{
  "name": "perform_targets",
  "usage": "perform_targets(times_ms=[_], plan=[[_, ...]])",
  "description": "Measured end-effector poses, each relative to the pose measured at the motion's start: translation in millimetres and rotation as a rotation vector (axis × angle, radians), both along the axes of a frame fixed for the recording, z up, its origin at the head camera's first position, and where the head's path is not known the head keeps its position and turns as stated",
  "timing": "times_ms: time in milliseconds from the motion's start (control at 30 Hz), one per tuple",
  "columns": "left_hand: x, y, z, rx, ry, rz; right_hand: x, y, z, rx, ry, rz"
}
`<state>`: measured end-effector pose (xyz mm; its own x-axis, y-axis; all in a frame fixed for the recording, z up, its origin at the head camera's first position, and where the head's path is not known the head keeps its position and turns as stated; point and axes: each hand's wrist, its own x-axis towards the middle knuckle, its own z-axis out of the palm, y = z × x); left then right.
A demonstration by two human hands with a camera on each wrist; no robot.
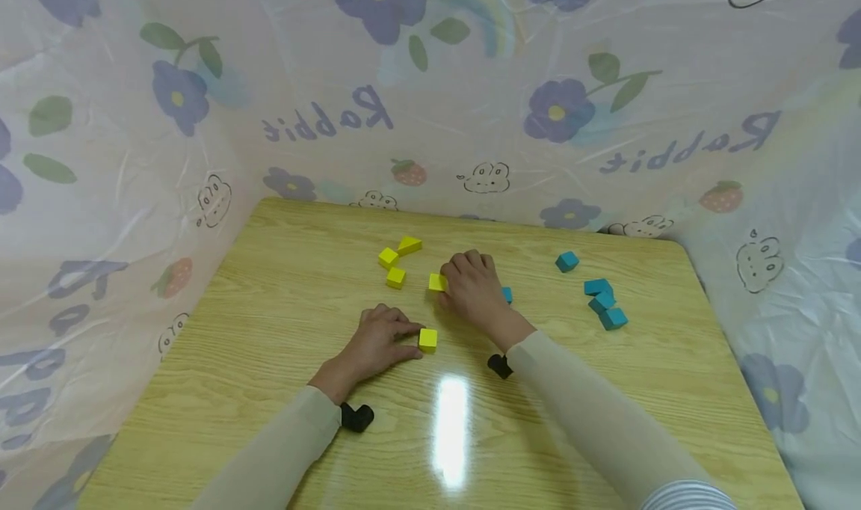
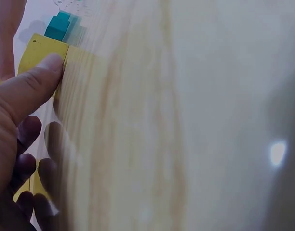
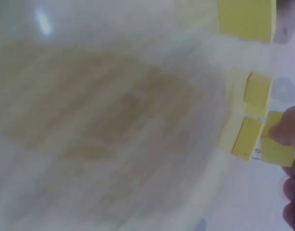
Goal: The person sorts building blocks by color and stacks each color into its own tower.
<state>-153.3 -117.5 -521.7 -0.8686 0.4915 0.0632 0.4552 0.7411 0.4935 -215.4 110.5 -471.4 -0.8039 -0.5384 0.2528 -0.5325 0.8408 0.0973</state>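
Because each block is so small, a thumb-and-finger pinch probably suits it best: in the head view, the left hand (image 1: 377,343) grips the near yellow cube (image 1: 427,340) from its left, leaving the top bare while it sits on the wood-grain table (image 1: 289,271). Apart from it and farther off, the right hand (image 1: 476,289) pinches the far yellow cube (image 1: 437,283) from the right. Left of that lie two loose yellow cubes (image 1: 395,278) and a yellow triangular prism (image 1: 409,246); a blue cluster (image 1: 613,318) and a lone blue cube (image 1: 567,262) lie right, a colour split that looks deliberate. From the left wrist, the thumb lies against the near cube, presumably steadying it; the opposing fingertip is hidden. From the right wrist, the thumb overlaps the far cube, apparently for control.
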Motion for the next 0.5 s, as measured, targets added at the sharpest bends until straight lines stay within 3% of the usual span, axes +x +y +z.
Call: perform_targets(times_ms=[233, 500], plan=[[-1.3, -1.1, 4.2, -0.007, 0.009, -0.002, 32.9, 18, 3.4, 0.029, 0.013, 0.033], [-3.3, -2.5, 4.9, 0.005, -0.011, -0.022, 59.1, 37, -6.3, 0.035, 0.06, 0.061]])
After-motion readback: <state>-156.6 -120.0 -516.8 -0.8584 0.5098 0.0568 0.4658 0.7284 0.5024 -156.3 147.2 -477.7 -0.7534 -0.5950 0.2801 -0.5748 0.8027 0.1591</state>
